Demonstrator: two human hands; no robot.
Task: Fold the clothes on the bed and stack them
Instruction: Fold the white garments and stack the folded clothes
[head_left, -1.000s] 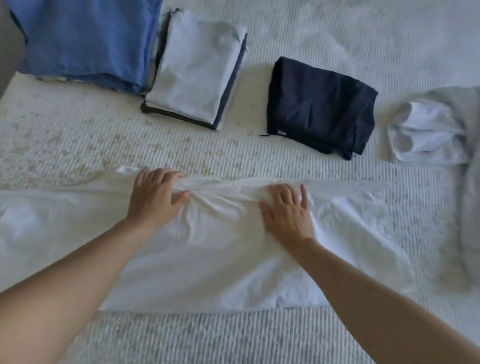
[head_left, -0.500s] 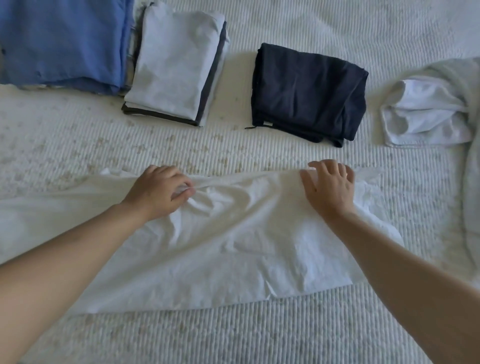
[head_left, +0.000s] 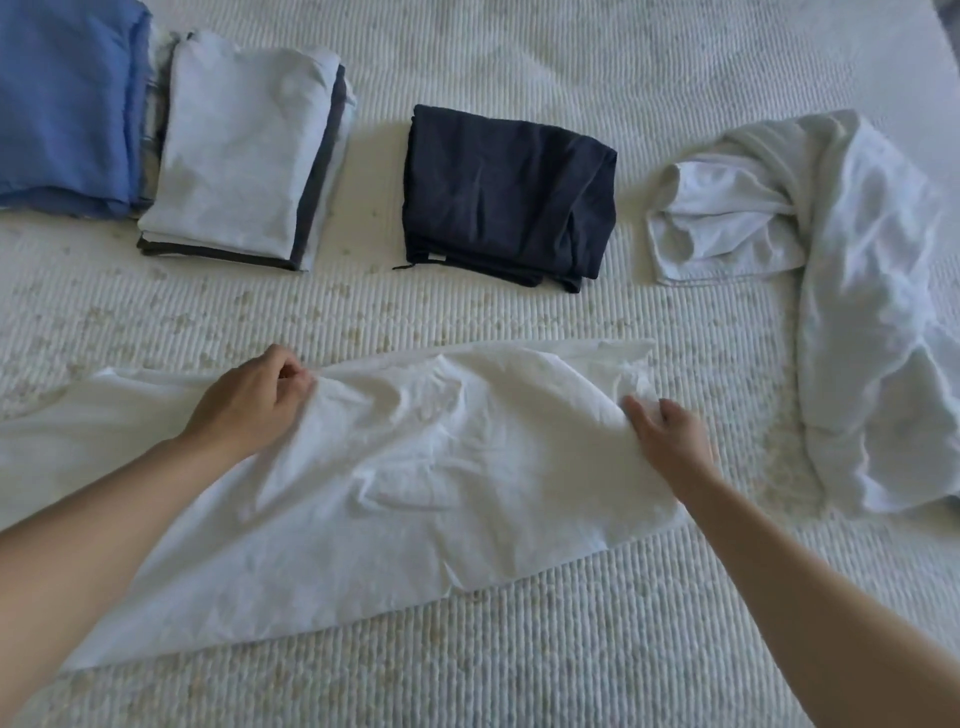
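A person works a white garment (head_left: 415, 467) spread across the near part of a ribbed bed (head_left: 519, 649). The left hand (head_left: 254, 405) bunches the cloth's far edge in curled fingers, while the right hand (head_left: 670, 436) pinches its right side near the far corner. Behind lie 3 folded lots: a blue stack (head_left: 67, 104), a pale grey stack (head_left: 239, 150) and a navy garment (head_left: 509, 192). An unfolded white heap (head_left: 841, 291) waits at right. The cloth looks thin, light and limp, creasing readily; it would likely sag unless held at edges or corners and smoothed flat.
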